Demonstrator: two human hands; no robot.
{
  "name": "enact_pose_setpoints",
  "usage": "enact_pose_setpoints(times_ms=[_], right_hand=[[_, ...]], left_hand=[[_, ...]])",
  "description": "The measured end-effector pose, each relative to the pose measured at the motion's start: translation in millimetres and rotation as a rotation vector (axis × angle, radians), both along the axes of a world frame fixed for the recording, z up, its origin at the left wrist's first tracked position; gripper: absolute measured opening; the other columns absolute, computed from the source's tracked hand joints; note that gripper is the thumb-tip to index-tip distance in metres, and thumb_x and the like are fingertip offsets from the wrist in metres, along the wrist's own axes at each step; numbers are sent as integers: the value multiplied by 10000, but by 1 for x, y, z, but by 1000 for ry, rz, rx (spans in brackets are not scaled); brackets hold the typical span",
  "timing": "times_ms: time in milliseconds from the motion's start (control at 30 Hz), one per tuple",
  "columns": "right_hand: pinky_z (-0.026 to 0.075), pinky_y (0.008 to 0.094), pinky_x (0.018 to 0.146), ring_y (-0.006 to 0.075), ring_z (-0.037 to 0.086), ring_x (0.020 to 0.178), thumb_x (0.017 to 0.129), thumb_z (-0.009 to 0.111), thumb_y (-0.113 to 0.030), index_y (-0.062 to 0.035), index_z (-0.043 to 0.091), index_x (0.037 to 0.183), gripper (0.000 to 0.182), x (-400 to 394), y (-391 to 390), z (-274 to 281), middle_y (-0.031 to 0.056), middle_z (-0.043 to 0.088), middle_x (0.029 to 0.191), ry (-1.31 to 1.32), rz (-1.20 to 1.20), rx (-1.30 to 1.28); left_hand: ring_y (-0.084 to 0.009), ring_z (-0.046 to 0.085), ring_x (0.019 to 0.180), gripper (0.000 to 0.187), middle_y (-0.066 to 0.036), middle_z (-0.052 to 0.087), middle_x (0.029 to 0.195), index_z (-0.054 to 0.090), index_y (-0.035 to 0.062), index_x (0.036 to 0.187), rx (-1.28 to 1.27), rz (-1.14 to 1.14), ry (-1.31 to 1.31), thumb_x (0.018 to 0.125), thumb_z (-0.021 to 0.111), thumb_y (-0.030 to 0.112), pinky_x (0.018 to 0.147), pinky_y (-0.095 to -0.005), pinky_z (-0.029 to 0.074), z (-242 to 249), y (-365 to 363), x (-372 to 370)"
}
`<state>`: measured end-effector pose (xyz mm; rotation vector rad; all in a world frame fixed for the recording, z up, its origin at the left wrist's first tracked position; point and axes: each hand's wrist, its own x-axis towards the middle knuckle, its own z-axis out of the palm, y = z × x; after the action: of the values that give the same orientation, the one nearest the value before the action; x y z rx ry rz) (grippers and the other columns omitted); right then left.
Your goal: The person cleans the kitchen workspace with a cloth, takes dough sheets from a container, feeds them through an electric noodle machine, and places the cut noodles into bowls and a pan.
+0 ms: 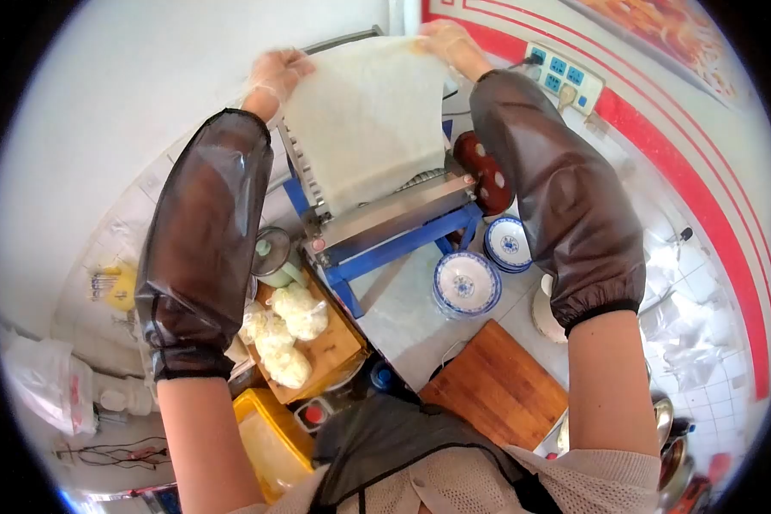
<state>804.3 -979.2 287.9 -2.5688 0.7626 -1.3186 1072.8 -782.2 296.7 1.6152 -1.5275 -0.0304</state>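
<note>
A wide pale dough sheet (364, 120) hangs over a metal roller machine on a blue frame (403, 248), its lower end at the rollers. My left hand (278, 75), in a clear plastic glove, is closed at the sheet's upper left edge. At the upper right corner, my right hand (454, 47), also gloved and slightly blurred, is closed on the sheet. Dark translucent sleeves cover both forearms. A red wheel-like part with pale spots (485, 174) sits at the machine's right side.
Blue-and-white bowls (467, 284) stand right of the machine, near a wooden board (495, 385). Bagged pale food (295, 313) rests on a wooden surface at left, above a yellow bin (274, 445). A power strip (565, 77) is on the wall at upper right.
</note>
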Motion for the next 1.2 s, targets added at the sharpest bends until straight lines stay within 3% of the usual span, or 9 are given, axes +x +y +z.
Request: enact_pose_setpoints(times_ms=[133, 333, 533, 600, 633, 833, 933, 1000, 1200], right_hand=[[468, 374, 833, 283, 616, 899, 821, 624, -264, -11, 666, 979, 302, 0, 4, -3, 145, 657, 963, 80, 14, -64], [445, 401, 886, 289, 593, 975, 836, 614, -292, -35, 662, 993, 306, 7, 6, -6, 148, 642, 996, 298, -228, -132], [435, 402, 915, 296, 573, 1016, 845, 606, -300, -35, 649, 1030, 326, 0, 44, 4, 141, 625, 1045, 413, -212, 17], [431, 392, 933, 295, 568, 1042, 841, 611, -307, -37, 647, 1056, 347, -3, 21, -10, 136, 620, 1082, 344, -216, -225], [431, 392, 933, 295, 568, 1042, 841, 611, -307, -37, 647, 1056, 347, -4, 15, -12, 136, 620, 1082, 344, -217, -224], [423, 379, 961, 284, 569, 1074, 818, 634, -318, -43, 655, 1078, 379, -13, 53, 1, 131, 627, 1123, 317, -87, 40], [429, 372, 946, 272, 576, 1059, 791, 658, -337, -44, 661, 1070, 405, -14, 54, -4, 131, 635, 1111, 317, -79, 88], [485, 382, 752, 280, 626, 847, 728, 683, -309, -71, 685, 929, 311, -14, 53, -10, 144, 663, 878, 235, -63, -52], [498, 385, 734, 290, 641, 816, 740, 683, -318, -60, 683, 932, 322, -13, 52, -22, 143, 673, 876, 243, -33, 75]], left_hand=[[-116, 608, 772, 250, -27, 681, 857, 678, 23, 1005, 66, -3, -84, 823, 704, 192, 724, -279, 490, -5, 16, -9], [-110, 609, 747, 280, -40, 681, 834, 679, 29, 1002, 38, -67, 26, 825, 701, 244, 707, -271, 492, -20, 31, -21], [-111, 595, 734, 289, -44, 676, 823, 682, 33, 987, 47, -4, -11, 826, 698, 272, 689, -277, 483, -21, 50, -37], [-112, 591, 725, 291, -43, 675, 818, 682, 31, 982, 27, -14, -25, 825, 699, 275, 684, -278, 481, -22, 52, -38], [-113, 588, 716, 292, -41, 674, 814, 682, 30, 978, 6, -24, -39, 823, 700, 278, 679, -280, 480, -24, 52, -37], [-105, 582, 713, 288, -29, 672, 801, 683, 29, 964, -3, -49, 46, 826, 701, 280, 673, -274, 478, -31, 55, -38], [-98, 578, 709, 273, -23, 671, 791, 685, 32, 956, -42, -6, 23, 827, 703, 272, 669, -273, 477, -41, 53, -37], [-94, 575, 704, 269, -19, 669, 782, 687, 36, 954, -25, -10, 80, 825, 706, 272, 665, -272, 477, -46, 52, -37], [-80, 562, 681, 243, -5, 657, 750, 694, 45, 912, -55, 7, 90, 816, 716, 267, 642, -257, 467, -61, 51, -39]])
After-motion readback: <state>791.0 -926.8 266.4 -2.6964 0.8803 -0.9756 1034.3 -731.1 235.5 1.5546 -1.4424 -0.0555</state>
